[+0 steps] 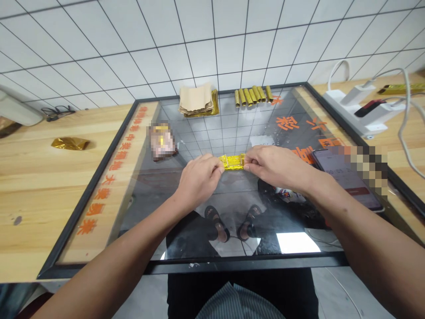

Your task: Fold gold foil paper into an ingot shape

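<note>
Between my two hands, a piece of shiny gold foil paper (234, 162) is held out flat and low over the glass panel (199, 188). The fingers of my left hand (202, 173) pinch its left end. At the right end, my right hand (265, 163) grips it between thumb and fingers. The foil looks partly folded or rolled; its exact shape is hard to make out. Behind it on the glass stand several gold rolled tubes (253, 96) in a row. A stack of brown paper (196, 100) with gold foil under it lies left of them.
A phone (348, 177) lies by my right forearm. A blurred small packet (162, 141) sits left on the glass. White power strip with plugs (360, 106) and cables occupies the right. Crumpled gold foil (70, 143) rests on the wooden table (36, 186). A tiled wall (199, 40) rises behind.
</note>
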### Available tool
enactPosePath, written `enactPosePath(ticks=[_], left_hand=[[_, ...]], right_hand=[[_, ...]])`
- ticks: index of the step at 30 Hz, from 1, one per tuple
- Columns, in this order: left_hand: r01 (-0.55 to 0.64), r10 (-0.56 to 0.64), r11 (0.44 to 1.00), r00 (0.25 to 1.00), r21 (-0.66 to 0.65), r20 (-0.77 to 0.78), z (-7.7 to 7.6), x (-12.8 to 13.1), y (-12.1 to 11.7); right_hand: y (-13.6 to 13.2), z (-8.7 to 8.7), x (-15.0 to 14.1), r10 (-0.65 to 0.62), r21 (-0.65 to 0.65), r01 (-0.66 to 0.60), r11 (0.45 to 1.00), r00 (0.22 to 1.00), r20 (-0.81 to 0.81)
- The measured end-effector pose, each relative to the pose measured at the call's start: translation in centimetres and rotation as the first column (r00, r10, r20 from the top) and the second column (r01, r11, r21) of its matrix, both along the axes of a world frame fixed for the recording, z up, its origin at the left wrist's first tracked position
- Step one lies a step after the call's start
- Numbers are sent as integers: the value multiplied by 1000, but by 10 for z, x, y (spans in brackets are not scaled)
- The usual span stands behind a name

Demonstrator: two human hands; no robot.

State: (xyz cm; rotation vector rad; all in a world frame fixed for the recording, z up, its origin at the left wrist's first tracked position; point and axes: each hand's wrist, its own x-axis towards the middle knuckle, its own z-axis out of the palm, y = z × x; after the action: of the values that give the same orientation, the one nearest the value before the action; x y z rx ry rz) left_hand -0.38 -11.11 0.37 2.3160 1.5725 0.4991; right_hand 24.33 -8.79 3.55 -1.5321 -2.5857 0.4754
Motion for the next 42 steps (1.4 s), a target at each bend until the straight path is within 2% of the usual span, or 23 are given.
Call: enactPosePath(ticks=[4,9,16,23,29,36,42], left_hand=[[-44,44,999,999,-8,16,1,3,-1],[-35,36,999,996,-19,80,0,1,-1],[-30,30,1000,996,-1,80,-3,0,-1],[-24,24,1000,999,11,45,0,0,-6],[-27,27,1000,1000,-9,14,1,-1,-7],[-69,70,997,994,-24,82,1,-1,-8],[-76,79,996,994,-44,71,2,0,-7]], right_hand=[[4,-3,1,-52,-54,52,997,999,-11],[6,-4,2,-55,-59,53,997,998,-24],[5,-3,7,2,-76,-8,997,998,-69],[4,-11,14,49,-45,-58,997,983,-179],[-3,-15,16,-12,-51,-1,999,967,-253],[-7,-13,15,-23,-62,4,998,951,-309],[-13,-10,8,-89,-55,76,996,954,-285]])
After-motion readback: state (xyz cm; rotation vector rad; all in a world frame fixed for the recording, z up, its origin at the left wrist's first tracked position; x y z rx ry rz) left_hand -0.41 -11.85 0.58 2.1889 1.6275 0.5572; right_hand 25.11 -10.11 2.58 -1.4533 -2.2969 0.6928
